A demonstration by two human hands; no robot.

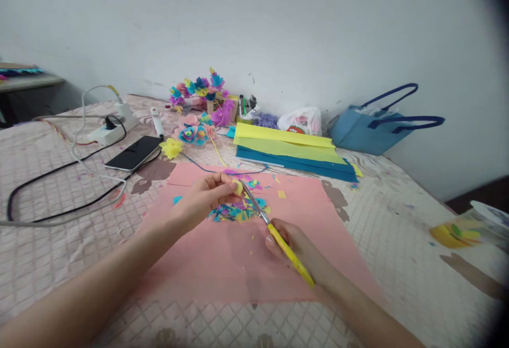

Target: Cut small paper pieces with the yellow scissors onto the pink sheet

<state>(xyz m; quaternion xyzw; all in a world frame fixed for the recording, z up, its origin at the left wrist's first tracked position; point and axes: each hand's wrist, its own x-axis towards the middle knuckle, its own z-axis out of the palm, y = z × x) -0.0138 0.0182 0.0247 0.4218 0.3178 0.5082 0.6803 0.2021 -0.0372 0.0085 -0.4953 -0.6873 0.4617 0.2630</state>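
- Head view, left hand [218,189]: thumb and fingers are pinched together on a small yellow piece [238,187], held up over the scraps [233,211] near the middle of the pink sheet [191,263].
- The piece looks like thin paper: probably very light, bendy rather than stiff, and easy to crease or tear. A light pinch at one edge should suit it, with the far edge left free and fingertips clear of the blades.
- Right hand [289,239]: the fingers are closed round the scissors [283,247], whose blades point up and away toward the piece. The tips are just beside it; whether they touch it, or how far the blades are parted, I cannot tell.
- The scissors have metal blades and a long yellow handle; likely rigid and clearly the heavier of the two things. The handle is the place to hold them.
- The scraps beneath look loose and flimsy, probably apt to scatter if brushed.
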